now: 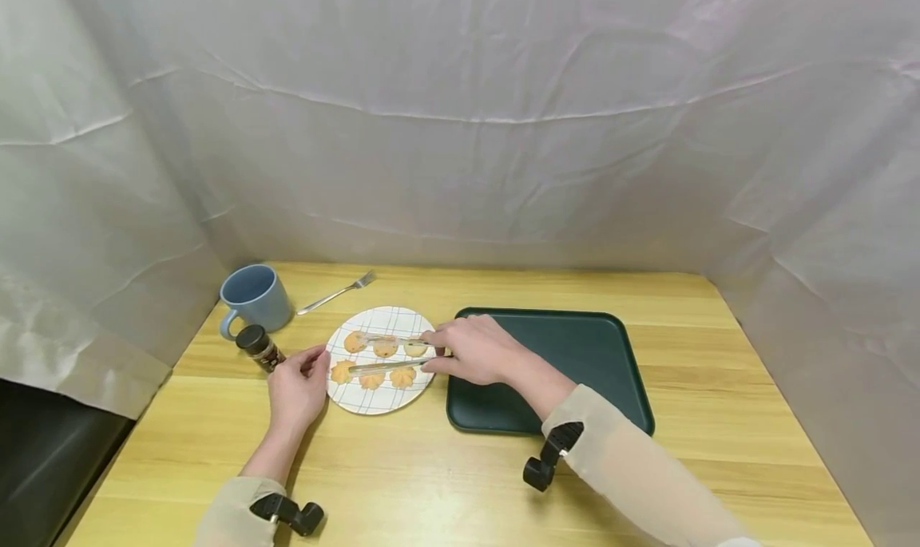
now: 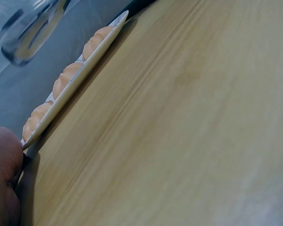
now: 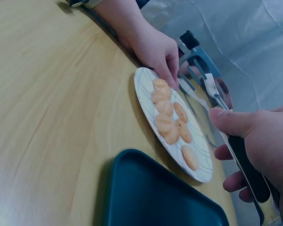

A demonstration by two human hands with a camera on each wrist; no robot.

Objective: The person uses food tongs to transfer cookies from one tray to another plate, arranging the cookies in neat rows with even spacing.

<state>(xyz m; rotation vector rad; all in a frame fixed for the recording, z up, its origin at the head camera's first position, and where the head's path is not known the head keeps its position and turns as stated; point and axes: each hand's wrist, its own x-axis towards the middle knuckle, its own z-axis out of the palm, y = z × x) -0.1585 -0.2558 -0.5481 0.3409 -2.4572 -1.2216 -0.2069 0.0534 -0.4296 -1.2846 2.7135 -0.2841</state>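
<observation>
A round white plate with thin crossing lines bears several cookies in two rows. At its left rim, my left hand pinches the edge between thumb and fingers. My right hand comes in from the right and grips a pair of metal tongs with dark handle panels, seen in the right wrist view. The tongs' arms are spread apart and reach over the cookies, holding none of them. From the left wrist, the tongs' tip shows raised above the plate.
A dark green tray lies right of the plate, under the right forearm. Close beside the left hand stands a black-capped spice jar, with a blue mug behind it. A fork lies behind the plate. Grey cloth walls surround the wooden table.
</observation>
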